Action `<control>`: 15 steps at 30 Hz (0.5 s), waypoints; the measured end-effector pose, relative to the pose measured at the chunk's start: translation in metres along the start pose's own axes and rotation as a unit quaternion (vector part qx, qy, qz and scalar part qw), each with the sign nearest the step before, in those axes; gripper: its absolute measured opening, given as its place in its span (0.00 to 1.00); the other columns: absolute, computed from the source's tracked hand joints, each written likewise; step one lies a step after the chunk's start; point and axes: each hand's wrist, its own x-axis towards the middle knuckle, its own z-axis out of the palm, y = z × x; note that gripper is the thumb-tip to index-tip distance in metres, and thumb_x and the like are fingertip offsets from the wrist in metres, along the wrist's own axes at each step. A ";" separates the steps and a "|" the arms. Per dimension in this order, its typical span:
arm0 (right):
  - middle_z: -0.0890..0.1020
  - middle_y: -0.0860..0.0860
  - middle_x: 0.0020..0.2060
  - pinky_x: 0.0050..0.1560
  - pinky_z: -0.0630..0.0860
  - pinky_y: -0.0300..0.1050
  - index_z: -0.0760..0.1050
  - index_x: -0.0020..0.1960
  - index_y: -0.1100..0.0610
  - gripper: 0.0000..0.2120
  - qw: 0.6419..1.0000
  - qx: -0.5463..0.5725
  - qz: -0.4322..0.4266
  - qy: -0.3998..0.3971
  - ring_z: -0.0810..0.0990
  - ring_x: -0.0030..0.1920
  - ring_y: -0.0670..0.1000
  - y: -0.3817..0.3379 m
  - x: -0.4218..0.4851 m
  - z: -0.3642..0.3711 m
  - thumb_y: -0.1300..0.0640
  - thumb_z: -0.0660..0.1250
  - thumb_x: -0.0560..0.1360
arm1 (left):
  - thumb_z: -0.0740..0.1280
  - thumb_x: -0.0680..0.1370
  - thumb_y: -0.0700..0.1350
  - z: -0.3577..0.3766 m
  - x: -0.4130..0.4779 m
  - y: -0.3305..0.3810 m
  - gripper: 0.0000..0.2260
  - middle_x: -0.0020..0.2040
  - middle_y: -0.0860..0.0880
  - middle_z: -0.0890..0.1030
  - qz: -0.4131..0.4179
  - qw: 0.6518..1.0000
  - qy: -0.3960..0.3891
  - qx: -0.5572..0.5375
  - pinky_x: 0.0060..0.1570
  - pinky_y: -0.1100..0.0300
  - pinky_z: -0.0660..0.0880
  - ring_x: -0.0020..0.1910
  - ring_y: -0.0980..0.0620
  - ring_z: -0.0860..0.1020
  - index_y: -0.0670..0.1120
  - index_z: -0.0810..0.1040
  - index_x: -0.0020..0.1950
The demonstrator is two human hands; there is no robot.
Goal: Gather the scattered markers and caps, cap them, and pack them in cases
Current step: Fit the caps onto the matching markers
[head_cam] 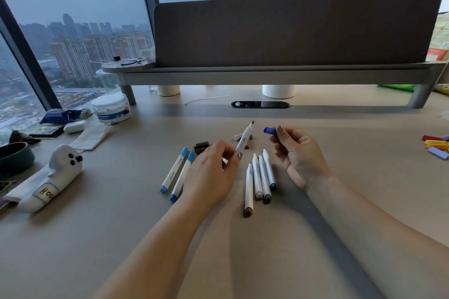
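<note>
Left hand [213, 167] holds uncapped marker [244, 138] – right hand [297, 153] pinches blue cap [269, 130]

Uncapped marker [245, 137] tilted up; blue cap [269, 130] apart

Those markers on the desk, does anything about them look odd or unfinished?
Four markers by the right hand lie uncapped, tips bare. The left hand holds another open marker; its blue cap is apart.

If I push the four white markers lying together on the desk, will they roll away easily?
Probably yes. The four white markers look round and smooth, and the desk is flat and bare there, so a sideways push likely rolls them. They seem stiff and light, so a push along their length should only slide them.
</note>
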 end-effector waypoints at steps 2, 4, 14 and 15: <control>0.81 0.50 0.32 0.33 0.74 0.33 0.80 0.44 0.57 0.04 0.999 -0.022 -0.026 0.004 0.76 0.32 0.43 0.001 0.000 0.000 0.61 0.66 0.76 | 0.60 0.80 0.54 0.002 0.000 -0.001 0.07 0.48 0.57 0.79 -0.005 1.000 -0.013 -0.006 0.50 0.55 0.76 0.47 0.57 0.76 0.53 0.73 0.54; 0.79 0.51 0.33 0.34 0.73 0.33 0.79 0.44 0.57 0.04 0.992 -0.092 -0.081 0.013 0.74 0.33 0.44 0.002 -0.001 0.000 0.60 0.67 0.77 | 0.59 0.80 0.55 0.001 0.000 -0.003 0.08 0.48 0.57 0.80 -0.004 1.000 -0.012 0.016 0.48 0.55 0.76 0.47 0.56 0.76 0.54 0.72 0.56; 0.75 0.46 0.31 0.37 0.68 0.35 0.78 0.42 0.55 0.08 0.969 -0.192 -0.153 0.010 0.71 0.33 0.42 0.008 0.000 -0.001 0.59 0.63 0.79 | 0.59 0.80 0.54 -0.004 0.001 -0.007 0.08 0.48 0.55 0.78 0.027 0.997 0.023 0.067 0.47 0.58 0.72 0.47 0.54 0.73 0.54 0.73 0.55; 0.75 0.47 0.31 0.37 0.68 0.35 0.78 0.42 0.55 0.09 0.969 -0.198 -0.151 0.000 0.71 0.33 0.43 0.009 0.000 -0.001 0.59 0.63 0.79 | 0.59 0.80 0.54 -0.004 0.001 -0.007 0.08 0.48 0.55 0.78 0.028 0.997 0.023 0.070 0.47 0.58 0.72 0.48 0.54 0.73 0.54 0.73 0.56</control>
